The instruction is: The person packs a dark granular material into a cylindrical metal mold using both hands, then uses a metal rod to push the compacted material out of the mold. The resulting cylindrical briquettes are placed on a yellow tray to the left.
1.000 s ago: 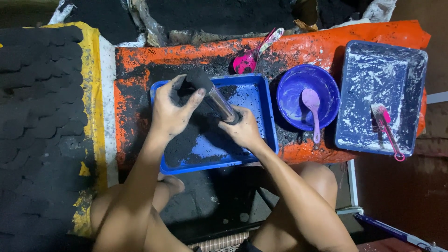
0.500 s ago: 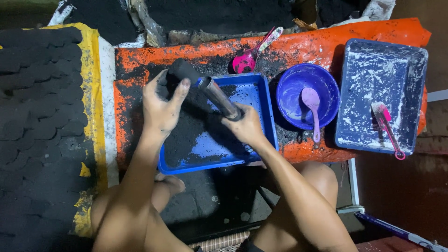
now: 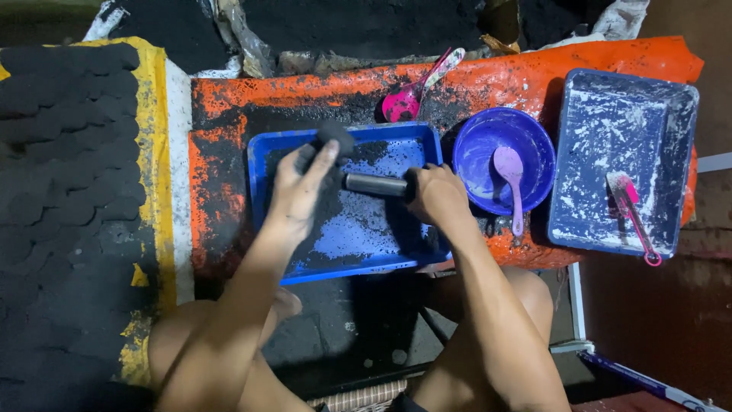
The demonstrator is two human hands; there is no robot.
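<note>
Left hand clenched on black pressed-powder lump; right hand grasping shiny metal tube, both above blue plastic tray. Risk noted: crumbly lump liable to break under squeeze, spilling beyond tray.

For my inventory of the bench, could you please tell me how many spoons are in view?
2 clearly: a magenta spoon on the orange sheet behind the blue tray, and a lilac spoon in the purple bowl. Others may be hidden.

A metal tube lies level over the blue tray; a black, cylindrical lump sits just beyond its left end.
</note>
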